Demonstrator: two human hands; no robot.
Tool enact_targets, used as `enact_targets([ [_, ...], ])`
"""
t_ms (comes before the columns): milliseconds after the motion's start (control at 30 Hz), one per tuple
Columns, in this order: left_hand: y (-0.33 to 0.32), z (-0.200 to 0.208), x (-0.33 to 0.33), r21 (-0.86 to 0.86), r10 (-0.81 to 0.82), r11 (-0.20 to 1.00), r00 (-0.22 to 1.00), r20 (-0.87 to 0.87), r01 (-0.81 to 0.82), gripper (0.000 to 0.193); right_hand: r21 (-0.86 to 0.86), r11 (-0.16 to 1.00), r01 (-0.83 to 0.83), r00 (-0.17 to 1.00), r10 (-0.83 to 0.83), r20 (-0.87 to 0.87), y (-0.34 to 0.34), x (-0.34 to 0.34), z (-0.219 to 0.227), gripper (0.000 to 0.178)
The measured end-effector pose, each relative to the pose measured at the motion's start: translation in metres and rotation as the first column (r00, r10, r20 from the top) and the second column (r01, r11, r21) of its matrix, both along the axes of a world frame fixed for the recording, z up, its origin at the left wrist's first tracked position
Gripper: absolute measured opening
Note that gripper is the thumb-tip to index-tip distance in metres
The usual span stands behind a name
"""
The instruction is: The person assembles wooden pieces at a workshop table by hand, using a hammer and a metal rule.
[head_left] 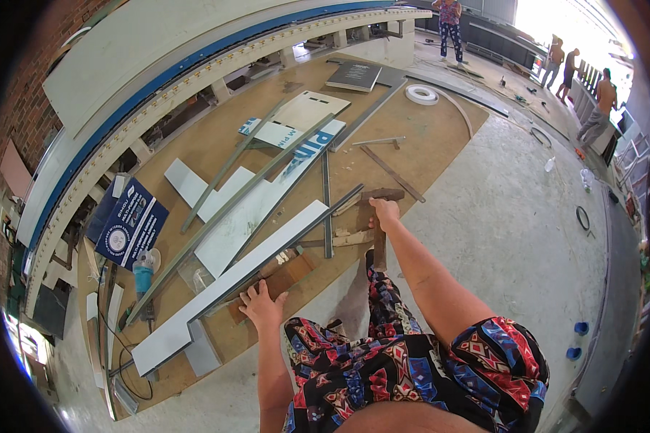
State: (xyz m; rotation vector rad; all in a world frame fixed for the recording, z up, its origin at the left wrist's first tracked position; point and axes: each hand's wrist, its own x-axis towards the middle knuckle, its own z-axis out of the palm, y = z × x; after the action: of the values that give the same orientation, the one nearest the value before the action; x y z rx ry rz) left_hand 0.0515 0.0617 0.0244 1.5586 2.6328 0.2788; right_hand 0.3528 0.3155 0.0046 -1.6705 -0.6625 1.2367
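Observation:
My right hand (386, 211) is closed on a hammer (380, 245), gripping it close to its head, and the handle hangs down toward my leg. My left hand (263, 307) lies with its fingers spread at the table's near edge, by a brown wooden block (290, 279). Just beyond those fingers runs a long white panel (231, 278), set diagonally. A dark narrow strip (348, 198) follows the panel's near edge and sticks out past its far end, close to the hammer head. Pale splintered wood pieces (354, 238) lie beside the hammer.
More white panels (227, 234) and long metal strips (267, 195) cover the brown table (419, 155). A blue box (131, 225), a blue power tool (144, 274) with a cord, a roll of white tape (421, 94) and a flat dark box (354, 75) rest there. Several people stand far right.

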Motion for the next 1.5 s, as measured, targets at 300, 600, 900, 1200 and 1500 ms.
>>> enact_targets([
  [300, 0.000, -0.002, -0.001, -0.012, -0.002, 1.000, 1.000, -0.007, 0.002, 0.073, -0.017, 1.000, 0.016, 1.000, -0.016, 0.005, 0.001, -0.002, -0.001, 0.034],
  [600, 0.000, -0.001, -0.001, -0.033, 0.005, 0.999, 1.000, 0.004, -0.004, 0.073, 0.015, 1.000, 0.007, 0.998, -0.006, -0.056, 0.001, -0.001, -0.001, 0.031],
  [900, -0.001, -0.003, -0.002, -0.031, 0.003, 1.000, 1.000, -0.006, -0.003, 0.074, -0.011, 1.000, -0.002, 1.000, 0.002, -0.031, -0.003, -0.002, 0.005, 0.033],
  [1200, 0.001, -0.002, -0.001, -0.027, -0.002, 1.000, 1.000, -0.009, 0.002, 0.074, -0.010, 1.000, 0.018, 0.999, -0.018, -0.028, -0.001, -0.001, 0.004, 0.033],
  [1500, 0.002, -0.001, -0.001, -0.046, 0.007, 0.999, 1.000, -0.007, -0.007, 0.074, -0.017, 1.000, 0.014, 1.000, -0.014, -0.025, -0.003, -0.002, 0.006, 0.031],
])
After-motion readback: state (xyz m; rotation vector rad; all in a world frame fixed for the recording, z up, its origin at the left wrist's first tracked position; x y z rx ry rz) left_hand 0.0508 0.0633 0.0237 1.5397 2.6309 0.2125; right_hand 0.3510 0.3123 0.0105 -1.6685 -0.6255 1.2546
